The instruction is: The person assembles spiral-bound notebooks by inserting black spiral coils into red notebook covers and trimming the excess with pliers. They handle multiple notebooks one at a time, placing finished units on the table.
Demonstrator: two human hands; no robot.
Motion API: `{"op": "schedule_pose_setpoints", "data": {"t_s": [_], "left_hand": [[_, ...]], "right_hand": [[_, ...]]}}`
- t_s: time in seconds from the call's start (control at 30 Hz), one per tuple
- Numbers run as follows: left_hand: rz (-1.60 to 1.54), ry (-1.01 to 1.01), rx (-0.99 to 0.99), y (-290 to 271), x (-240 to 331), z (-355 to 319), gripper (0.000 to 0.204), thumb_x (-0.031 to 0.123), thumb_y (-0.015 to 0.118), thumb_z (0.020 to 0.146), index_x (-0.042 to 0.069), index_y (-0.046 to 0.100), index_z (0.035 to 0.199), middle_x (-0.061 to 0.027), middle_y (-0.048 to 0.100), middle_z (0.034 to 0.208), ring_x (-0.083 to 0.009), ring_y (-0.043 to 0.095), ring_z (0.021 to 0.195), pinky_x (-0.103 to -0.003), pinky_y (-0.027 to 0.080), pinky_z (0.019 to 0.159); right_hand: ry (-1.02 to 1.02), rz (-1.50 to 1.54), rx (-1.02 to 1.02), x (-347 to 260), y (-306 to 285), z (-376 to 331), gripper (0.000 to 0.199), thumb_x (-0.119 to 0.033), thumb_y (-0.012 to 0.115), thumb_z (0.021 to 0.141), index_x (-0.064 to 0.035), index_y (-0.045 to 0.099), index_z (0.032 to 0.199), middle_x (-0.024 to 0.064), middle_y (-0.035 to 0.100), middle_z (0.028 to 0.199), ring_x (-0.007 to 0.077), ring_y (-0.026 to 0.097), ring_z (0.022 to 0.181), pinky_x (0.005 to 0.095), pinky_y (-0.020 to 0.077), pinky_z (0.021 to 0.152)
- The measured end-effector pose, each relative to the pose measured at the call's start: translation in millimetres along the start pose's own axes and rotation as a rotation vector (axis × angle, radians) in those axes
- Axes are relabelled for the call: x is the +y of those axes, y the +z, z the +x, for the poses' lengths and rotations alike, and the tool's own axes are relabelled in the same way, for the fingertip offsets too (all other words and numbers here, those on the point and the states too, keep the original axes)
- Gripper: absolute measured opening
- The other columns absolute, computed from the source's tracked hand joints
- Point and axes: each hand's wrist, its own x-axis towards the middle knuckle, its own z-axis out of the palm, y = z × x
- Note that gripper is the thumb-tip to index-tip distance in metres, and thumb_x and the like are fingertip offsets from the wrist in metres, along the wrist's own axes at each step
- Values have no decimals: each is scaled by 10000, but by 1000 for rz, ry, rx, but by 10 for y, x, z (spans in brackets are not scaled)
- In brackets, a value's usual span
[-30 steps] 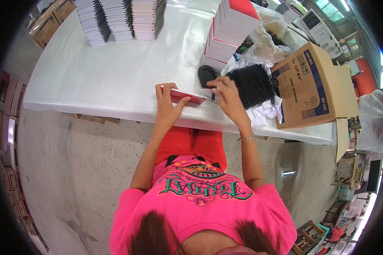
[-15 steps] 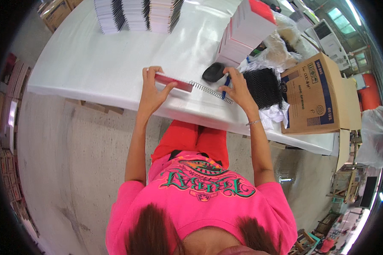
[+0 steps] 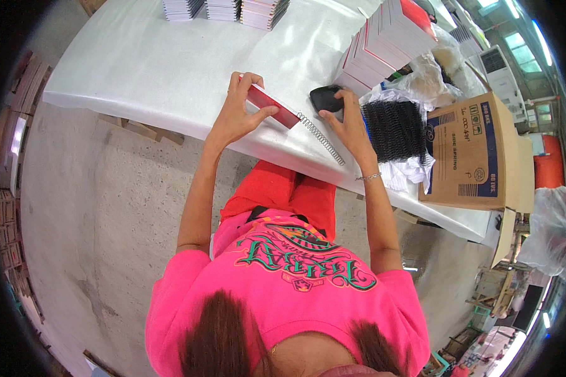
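In the left hand (image 3: 238, 116), on my feed, sits a slim red-covered booklet (image 3: 285, 114) with white page edges, grasped with the thumb against the red cover and fingers over its far edge. From the booklet's right corner I see a thin grey wire spiral (image 3: 321, 139) slanting toward the right wrist, above the white-covered counter (image 3: 138, 81). The right hand (image 3: 353, 125) has thumb and forefinger bent and apart beside a rounded black dish-like object (image 3: 326, 98); I cannot tell from here whether it grips anything. Just right of that hand I have a heap of black spirals (image 3: 393, 129) on crumpled white paper (image 3: 396, 177), then a brown cardboard box (image 3: 456, 154) with blue bands. Beyond the right hand stands a tall stack of white-paged, red-topped books (image 3: 383, 47); well beyond the left, piles of spiral-bound books (image 3: 261, 14).
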Motion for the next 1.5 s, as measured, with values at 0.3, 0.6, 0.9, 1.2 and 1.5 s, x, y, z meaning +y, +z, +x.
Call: {"op": "schedule_pose_setpoints", "data": {"t_s": [0.3,0.6,0.9,1.2,1.5], "left_hand": [[-74,19,27,155,-149,-3,640,344,871,688,101,495,1145,-87,438,1129,-263,476,1096,-377,431,951],[-80,20,-29,183,-160,26,703,370,898,660,82,493,1157,-94,441,1109,-250,491,1057,-372,442,935],[-84,47,-39,210,-168,28,672,350,897,660,87,496,1131,-92,436,1081,-248,497,1018,-362,445,904],[-115,56,-63,265,-103,40,654,317,892,669,87,495,1134,-81,435,1069,-237,497,1017,-357,438,912],[-296,-5,-101,305,-160,22,731,272,896,677,100,458,1237,-74,463,1167,-194,500,1053,-339,425,936]], "right_hand": [[449,779,-261,-104,-142,48,413,-271,755,864,-69,566,1171,232,487,1404,398,505,1263,435,414,1031],[221,912,-450,-217,-358,5,244,-258,745,866,-47,632,914,149,567,1326,143,518,1113,298,419,961],[289,666,-406,-384,-331,-48,361,-338,814,791,-54,624,908,53,609,1105,124,538,848,273,458,746],[438,1364,-403,-458,-395,-97,290,-272,797,806,-72,597,872,115,555,1315,190,522,1143,330,419,953],[438,795,-448,-452,-404,-137,178,-191,711,867,-69,587,904,111,590,1280,117,549,973,255,432,899]]}}
